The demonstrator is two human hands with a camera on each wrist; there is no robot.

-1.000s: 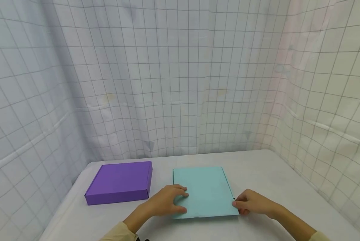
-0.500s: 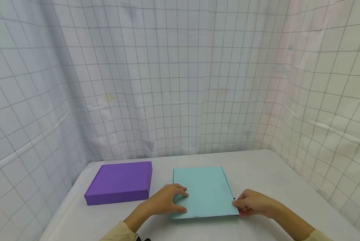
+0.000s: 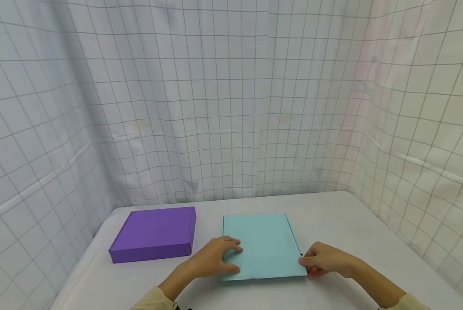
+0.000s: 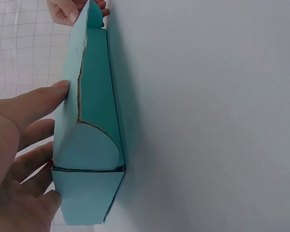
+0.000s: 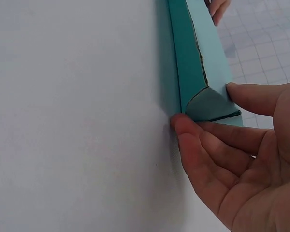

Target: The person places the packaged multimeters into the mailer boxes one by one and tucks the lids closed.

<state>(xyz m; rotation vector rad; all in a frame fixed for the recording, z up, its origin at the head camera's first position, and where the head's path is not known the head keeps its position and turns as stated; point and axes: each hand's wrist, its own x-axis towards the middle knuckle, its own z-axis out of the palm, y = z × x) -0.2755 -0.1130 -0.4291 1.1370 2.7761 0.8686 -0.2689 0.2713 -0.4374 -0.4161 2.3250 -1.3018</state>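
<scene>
A light teal cardboard mailer box (image 3: pixel 268 243) lies flat on the white-covered table, its lid down. My left hand (image 3: pixel 213 259) rests on the lid's left side with fingers spread and thumb near the front edge. At the front right corner my right hand (image 3: pixel 326 260) pinches the box, thumb on the lid and the other fingers curled against the side. Rounded corner flaps show at both ends of the darker front, one flap (image 4: pixel 92 147) in the left wrist view and another flap (image 5: pixel 209 104) beside my right fingers.
To the left, a closed purple cardboard box (image 3: pixel 154 232) stands on the white tabletop (image 3: pixel 332 215). White curtains (image 3: pixel 231 107) with a grid pattern hang behind and on both sides.
Almost nothing has moved. My right hand's fingers have shifted slightly at the box's corner; the left hand and both boxes stay in place.
</scene>
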